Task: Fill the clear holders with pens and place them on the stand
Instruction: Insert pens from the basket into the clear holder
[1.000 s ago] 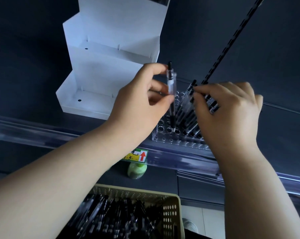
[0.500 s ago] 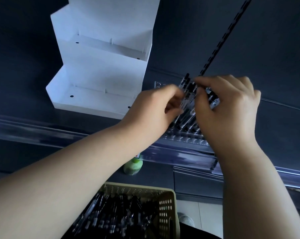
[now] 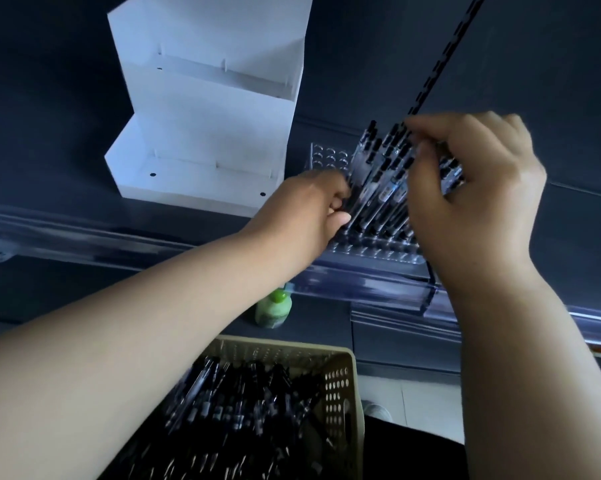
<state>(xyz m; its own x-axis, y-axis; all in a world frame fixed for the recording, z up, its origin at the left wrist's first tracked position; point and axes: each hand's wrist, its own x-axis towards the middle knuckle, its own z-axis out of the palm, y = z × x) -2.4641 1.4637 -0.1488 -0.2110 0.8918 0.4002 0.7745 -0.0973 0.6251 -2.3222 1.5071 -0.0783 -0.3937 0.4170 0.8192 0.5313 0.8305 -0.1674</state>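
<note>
The fingers (image 3: 430,128) of the right hand (image 3: 472,202) are bent over the tops of a bunch of pens (image 3: 378,174). The thumb presses on the near side of the bunch, so this hand grips the pens between thumb and fingers. The fingers (image 3: 340,195) of the left hand (image 3: 306,216) are curled and lie against the low part of the leftmost pen. I cannot tell if they pinch it or only touch it.

The pens lean to 1 o'clock and their lower ends sit in the holes of a clear holder (image 3: 330,157). The holes at its 10 o'clock corner have no pens. The holder is on a dark shelf (image 3: 586,220), just behind a clear rail (image 3: 84,233) on the front edge of the shelf.

At 9 o'clock from the holder, just beside it, a white stepped stand (image 3: 202,133) is on the same shelf. A black slotted strip (image 3: 441,64) runs from behind the pens toward 1 o'clock.

Below the rail, at 6 o'clock from the left hand, there is a small green bottle (image 3: 274,308). Nearer to the person is a beige basket (image 3: 347,375) holding many loose pens (image 3: 250,410).
</note>
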